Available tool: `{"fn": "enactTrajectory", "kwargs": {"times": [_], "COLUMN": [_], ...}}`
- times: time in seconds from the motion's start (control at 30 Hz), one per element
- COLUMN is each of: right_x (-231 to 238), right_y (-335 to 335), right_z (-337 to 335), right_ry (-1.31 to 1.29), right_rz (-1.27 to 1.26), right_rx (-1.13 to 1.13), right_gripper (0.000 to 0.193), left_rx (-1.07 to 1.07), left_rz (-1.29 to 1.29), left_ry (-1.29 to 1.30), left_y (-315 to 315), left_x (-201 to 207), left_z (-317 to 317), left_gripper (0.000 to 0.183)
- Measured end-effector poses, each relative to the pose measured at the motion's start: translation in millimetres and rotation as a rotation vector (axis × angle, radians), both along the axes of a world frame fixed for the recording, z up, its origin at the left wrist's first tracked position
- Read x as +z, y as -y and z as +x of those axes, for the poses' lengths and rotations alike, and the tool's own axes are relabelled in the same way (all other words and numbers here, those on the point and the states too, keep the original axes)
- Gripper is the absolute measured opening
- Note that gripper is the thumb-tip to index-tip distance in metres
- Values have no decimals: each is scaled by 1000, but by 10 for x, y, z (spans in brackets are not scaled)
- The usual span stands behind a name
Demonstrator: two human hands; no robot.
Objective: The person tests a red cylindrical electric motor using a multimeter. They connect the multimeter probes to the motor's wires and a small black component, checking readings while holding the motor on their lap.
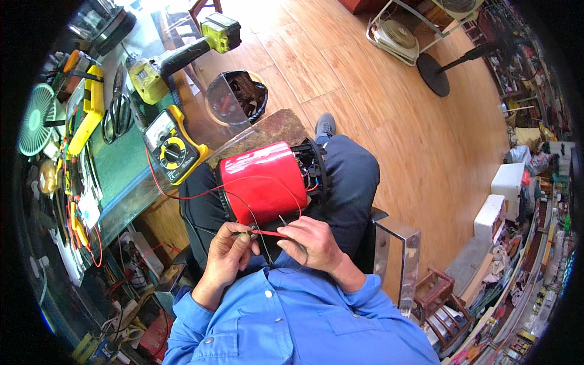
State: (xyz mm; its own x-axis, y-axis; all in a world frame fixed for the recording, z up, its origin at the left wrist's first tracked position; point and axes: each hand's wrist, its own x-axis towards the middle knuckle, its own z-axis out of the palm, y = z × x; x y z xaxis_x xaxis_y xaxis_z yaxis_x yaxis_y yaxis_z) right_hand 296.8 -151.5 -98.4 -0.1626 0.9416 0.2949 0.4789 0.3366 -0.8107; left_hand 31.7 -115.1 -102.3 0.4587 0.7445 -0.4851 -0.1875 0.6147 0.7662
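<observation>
The biggest thing is the wood floor point(340, 55). Next comes the workbench point(128, 161) on the left, with a green top. A shiny red drum point(261, 176) lies on its side across the person's lap, and its right end is open, with wires point(311, 176) showing inside. A yellow and black meter point(173, 146) sits at the edge of the bench, just beside the drum. The right hand point(311, 241) pinches a red probe point(269, 233) between thumb and fingers. The left hand point(228, 248) pinches a small dark piece point(253, 229) at the probe's left end (too tiny to tell what it is). Both hands are close together, in front of the drum.

To do this well, I think the left fingers should keep that tiny piece very still, while the right hand guides the probe gently. Resting both wrists on the body would help stop shaking. The thin red lead point(176, 198) loops over the drum, so it should hang loose and not tug. The drum looks round enough to roll, so knees should stay steady too.
</observation>
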Motion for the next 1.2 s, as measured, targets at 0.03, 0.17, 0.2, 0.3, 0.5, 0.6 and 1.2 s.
{"fn": "enactTrajectory", "kwargs": {"times": [0.03, 0.17, 0.2, 0.3, 0.5, 0.6, 1.2], "right_x": [3, -103, -114, -114, -128, -144, -392], "right_y": [1, 12, 7, 3, -14, 12, 169], "right_z": [-7, -63, -82, -103, -138, -151, 212], "right_ry": [15, -17, -29, -42, -18, -79, -231], "right_rz": [-5, 21, 22, 14, -52, -56, -278], "right_rx": [19, 15, 13, 19, 76, 65, -617], "right_gripper": [25, 20, 20, 19, 17, 15, 20], "left_rx": [7, 33, 25, 17, -36, -34, 296], "left_rz": [-4, 0, -4, 47, 57, 76, 42], "left_ry": [-4, -6, -14, -30, -38, -98, -358], "left_y": [2, 16, 2, 7, 18, 36, -97], "left_x": [1, -16, 2, -18, 29, 99, 374], "left_z": [2, 20, 9, 21, -46, -77, -960], "left_gripper": [14, 13, 14, 15, 20, 27, 47]}}
